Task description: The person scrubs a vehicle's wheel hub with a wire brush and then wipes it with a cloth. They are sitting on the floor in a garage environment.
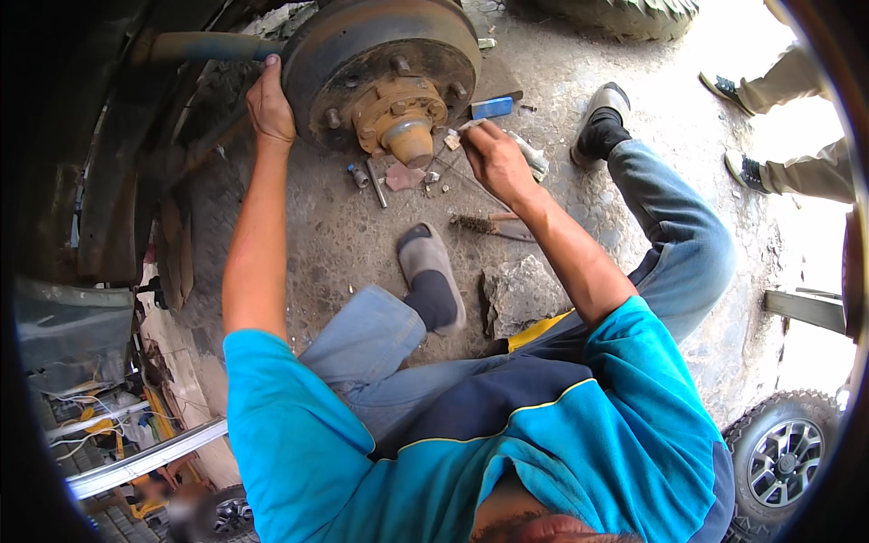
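A dark, rusty brake drum (380, 41) with wheel studs and an orange-brown hub (400, 112) is mounted on an axle in front of me. My left hand (271, 108) rests against the drum's left rim, its thumb pointing up near the axle tube (210, 47). Right of the hub, my right hand (495, 156) has its fingers curled at a small pale piece whose kind I cannot tell; whether it is gripped is unclear. Close to that hand lie a blue block (492, 108) and a whitish tube (531, 155). A metal rod (376, 183) and a socket (358, 177) lie below the drum.
A wire brush (475, 223) and a rough stone block (523, 295) are on the ground between my legs. A tire (624, 17) lies at the top. Another person's shoes (747, 170) show at right, above a wheel (784, 461). Vehicle parts are at left.
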The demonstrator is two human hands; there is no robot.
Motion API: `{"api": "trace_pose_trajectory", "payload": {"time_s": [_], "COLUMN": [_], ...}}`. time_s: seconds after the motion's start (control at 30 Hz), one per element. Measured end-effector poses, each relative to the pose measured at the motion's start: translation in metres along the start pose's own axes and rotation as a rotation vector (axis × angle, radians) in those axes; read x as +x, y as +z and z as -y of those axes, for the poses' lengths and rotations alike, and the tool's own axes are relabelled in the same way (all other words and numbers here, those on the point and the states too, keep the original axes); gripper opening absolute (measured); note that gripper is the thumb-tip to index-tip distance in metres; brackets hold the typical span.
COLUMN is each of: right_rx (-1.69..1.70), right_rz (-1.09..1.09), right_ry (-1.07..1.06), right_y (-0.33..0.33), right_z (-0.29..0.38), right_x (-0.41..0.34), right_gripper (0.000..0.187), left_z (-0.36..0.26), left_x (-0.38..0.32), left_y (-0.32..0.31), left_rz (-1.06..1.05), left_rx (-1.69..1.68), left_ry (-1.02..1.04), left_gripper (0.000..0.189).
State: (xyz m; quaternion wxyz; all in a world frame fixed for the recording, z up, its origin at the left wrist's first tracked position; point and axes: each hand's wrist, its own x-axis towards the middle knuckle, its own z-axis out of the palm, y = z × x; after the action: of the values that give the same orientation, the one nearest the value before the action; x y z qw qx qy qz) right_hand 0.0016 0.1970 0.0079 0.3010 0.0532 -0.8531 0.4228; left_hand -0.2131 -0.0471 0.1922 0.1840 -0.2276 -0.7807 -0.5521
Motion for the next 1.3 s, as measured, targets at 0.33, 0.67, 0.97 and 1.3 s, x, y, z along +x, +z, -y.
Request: {"api": "trace_pose_trajectory", "payload": {"time_s": [0.33,0.67,0.97,1.3], "right_rx": [-0.006,-0.077,-0.389,-0.477], "right_rz": [-0.270,-0.144,0.335,0.560], "right_ry": [0.005,0.151,-0.481,-0.516], "right_y": [-0.006,-0.084,-0.111,-0.137], "right_z": [0.023,0.025,0.073,0.079], "right_x": [-0.007,0.051,0.140,0.140], "right_gripper": [0.016,0.023,0.031,0.015], "left_z": [0.008,0.004,0.009,-0.011], "left_x": [0.002,0.002,0.002,-0.013], "left_y": [0.003,0.007,0.005,-0.004], "left_rz": [0.001,0.055,0.078,0.084], "left_rx": [0.084,0.118,0.000,-0.027], "left_ry": [0.165,0.068,-0.013,-0.101], "left_gripper": [0.060,0.060,0.062,0.060]}}
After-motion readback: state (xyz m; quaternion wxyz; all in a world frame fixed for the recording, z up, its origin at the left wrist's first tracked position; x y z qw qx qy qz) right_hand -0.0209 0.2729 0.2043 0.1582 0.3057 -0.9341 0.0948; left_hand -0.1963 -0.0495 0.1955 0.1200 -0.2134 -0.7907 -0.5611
